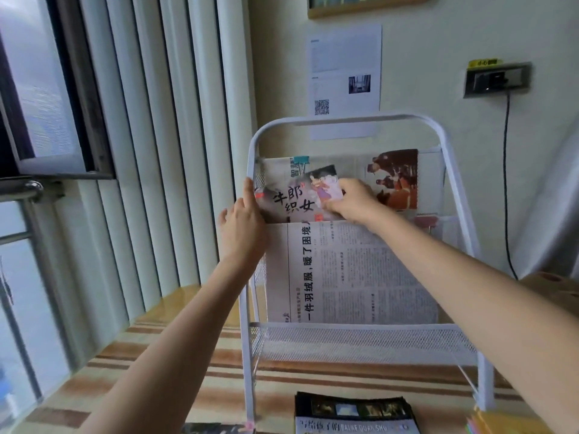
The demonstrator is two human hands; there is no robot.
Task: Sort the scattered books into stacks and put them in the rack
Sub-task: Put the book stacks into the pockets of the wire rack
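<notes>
A white metal rack (pixel 347 120) with a rounded top bar and mesh pockets stands upright on the striped surface against the far wall. In its upper pocket a thin picture book (pixel 297 198) with large black Chinese characters and a colourful illustrated cover sits tilted at the left side, in front of a newspaper (pixel 398 177) bearing a brown photo. A second newspaper (pixel 351 274) of dense print stands in the pocket below. Near the rack's foot a dark-covered magazine (pixel 354 413) lies flat, with a stack of yellow-edged books (pixel 501 422) at its right.
</notes>
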